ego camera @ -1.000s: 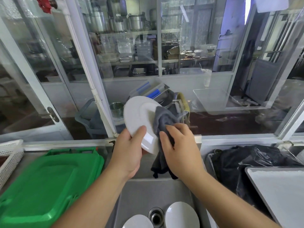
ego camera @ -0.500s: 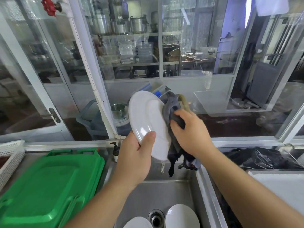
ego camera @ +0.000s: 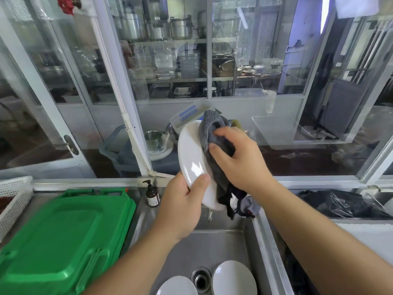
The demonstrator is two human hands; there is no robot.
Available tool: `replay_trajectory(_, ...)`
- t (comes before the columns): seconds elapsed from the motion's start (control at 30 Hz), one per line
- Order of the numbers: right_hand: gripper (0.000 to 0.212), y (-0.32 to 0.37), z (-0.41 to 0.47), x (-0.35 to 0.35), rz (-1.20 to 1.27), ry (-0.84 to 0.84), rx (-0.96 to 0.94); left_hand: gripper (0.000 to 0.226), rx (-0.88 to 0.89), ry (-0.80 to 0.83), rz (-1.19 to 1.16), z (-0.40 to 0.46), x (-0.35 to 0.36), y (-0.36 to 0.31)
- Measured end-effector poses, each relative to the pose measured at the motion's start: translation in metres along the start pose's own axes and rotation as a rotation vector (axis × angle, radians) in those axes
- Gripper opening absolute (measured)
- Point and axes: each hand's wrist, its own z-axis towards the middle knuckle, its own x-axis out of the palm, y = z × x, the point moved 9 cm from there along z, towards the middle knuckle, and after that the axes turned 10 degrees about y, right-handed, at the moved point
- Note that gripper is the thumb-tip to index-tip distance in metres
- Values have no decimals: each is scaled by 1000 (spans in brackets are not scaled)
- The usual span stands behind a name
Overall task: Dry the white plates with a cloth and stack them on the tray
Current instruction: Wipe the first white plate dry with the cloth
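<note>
Above the steel sink (ego camera: 212, 241), my left hand (ego camera: 180, 207) grips the lower rim of a white plate (ego camera: 191, 154), held nearly on edge with its shiny face turned left. My right hand (ego camera: 240, 158) holds a grey cloth (ego camera: 210, 133) and presses it against the plate's right side; the cloth's loose end hangs below the plate. Two more white plates (ego camera: 234, 277) (ego camera: 177, 286) lie in the sink bottom beside the drain. A white tray (ego camera: 370, 235) shows at the right edge, partly cut off.
A green plastic lid (ego camera: 63, 235) covers the counter on the left, with a white basket (ego camera: 14, 194) beyond it. A brown pump bottle (ego camera: 152, 194) stands at the sink's back corner. A black plastic bag (ego camera: 340, 203) lies on the right. Glass windows rise behind.
Both hands have lifted the plate and turned it more edge-on. My right hand has slid the cloth up and round to the plate's right side, near its top.
</note>
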Motion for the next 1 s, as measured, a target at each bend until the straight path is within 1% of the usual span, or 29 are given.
replay_trajectory(0.07,24,-7,7,-1,-21,0,35,42,10,-1,-36,-1,-3,-2)
replay_trajectory(0.2,28,-29,10,-3,-21,-49,153,35,4,29,-53,0,-5,-4)
replay_trajectory(0.3,19,-53,7,-3,57,-45,260,30,0,31,-47,-1,-7,1)
replay_trajectory(0.37,16,-71,2,-2,146,-36,349,26,-1,26,-70,-1,-9,5)
replay_trajectory(0.43,15,-89,-6,1,201,-31,440,24,-17,14,-167,0,-10,10)
replay_trajectory(0.53,17,-106,-24,9,200,-22,520,24,-75,-40,-375,5,-14,21)
replay_trajectory(0.6,20,-109,-38,15,187,-23,542,16,-109,-83,-499,8,-17,27)
replay_trajectory(0.7,15,-98,-56,19,121,-45,478,19,-137,-162,-676,12,-22,32)
replay_trajectory(0.8,16,-66,-73,28,-13,-25,327,18,-160,-202,-753,16,-25,34)
replay_trajectory(0.9,26,-24,-83,42,-103,50,183,23,-195,-204,-805,18,-24,37)
replay_trajectory(1.0,32,10,-72,41,-206,100,76,27,-228,-157,-819,15,-18,40)
